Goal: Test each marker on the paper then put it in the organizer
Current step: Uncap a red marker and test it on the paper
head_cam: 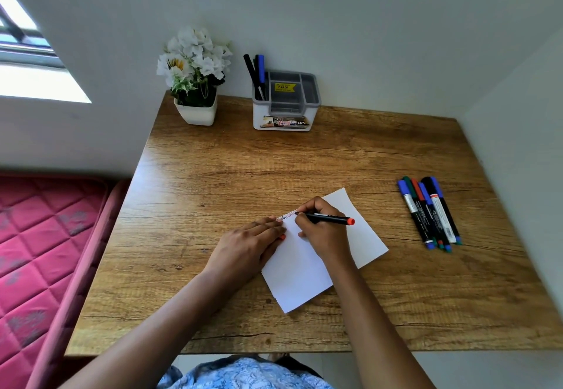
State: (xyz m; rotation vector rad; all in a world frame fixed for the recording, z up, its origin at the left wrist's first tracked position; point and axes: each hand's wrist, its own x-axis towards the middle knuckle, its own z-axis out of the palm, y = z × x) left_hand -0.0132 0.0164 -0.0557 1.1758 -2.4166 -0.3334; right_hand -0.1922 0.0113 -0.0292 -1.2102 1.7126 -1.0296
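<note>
White paper (300,276) lies on the wooden table (213,175), with coloured scribbles along its top edge. My right hand (323,233) grips a black marker with a red end (330,218), its tip touching the paper near the scribbles. Pressed flat on the paper's left edge, my left hand (246,245) has a small red cap (282,237) showing under its fingertips. Several markers (431,212) lie side by side at the right of the table. The grey and white organizer (286,102) stands at the back, with a black and a blue marker (257,74) upright in its left compartment.
A white pot of white flowers (195,83) stands left of the organizer against the wall. A pink mattress (45,251) lies beside the table's left edge. Walls close the back and the right side.
</note>
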